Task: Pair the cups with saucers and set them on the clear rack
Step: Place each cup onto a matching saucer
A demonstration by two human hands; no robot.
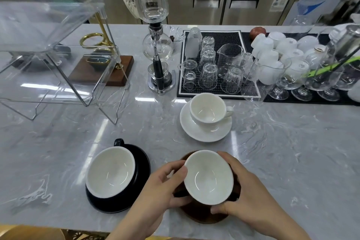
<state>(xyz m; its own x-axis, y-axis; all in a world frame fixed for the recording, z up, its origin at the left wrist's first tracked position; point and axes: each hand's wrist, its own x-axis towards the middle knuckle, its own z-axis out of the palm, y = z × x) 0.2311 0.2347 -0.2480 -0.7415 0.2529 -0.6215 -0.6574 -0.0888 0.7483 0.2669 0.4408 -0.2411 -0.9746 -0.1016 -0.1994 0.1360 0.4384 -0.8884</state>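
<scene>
At the far left the clear rack (58, 45) stands on the marble desk (292, 142) with nothing of the task on it, and I see no cup or saucer on its shelf, so the setting-on part looks not yet begun. Nearer and to the right, the black cup (111, 171) sits on the black saucer (140, 177), tilted a little toward the camera, its handle pointing away; that pair reads as matched. Next comes the left hand (155, 191), its fingers (175, 169) curled against the left side of the brown cup (209, 177), thumb near the rim. The cup, white inside, is tipped toward the viewer over the brown saucer (202, 216); whether it rests fully seated there I cannot tell. The right hand (247, 197) wraps the cup's other side, fingers curled round its wall and reaching down toward the saucer's edge. Further back, between the hands and the black mat of glassware (214, 64), the white cup (207, 108) sits upright on the white saucer (204, 126), handle to the right. By my reading, pairing is close to finished with this third set in hand, and what remains is carrying all three pairs, well apart from the rack, over to it.
</scene>
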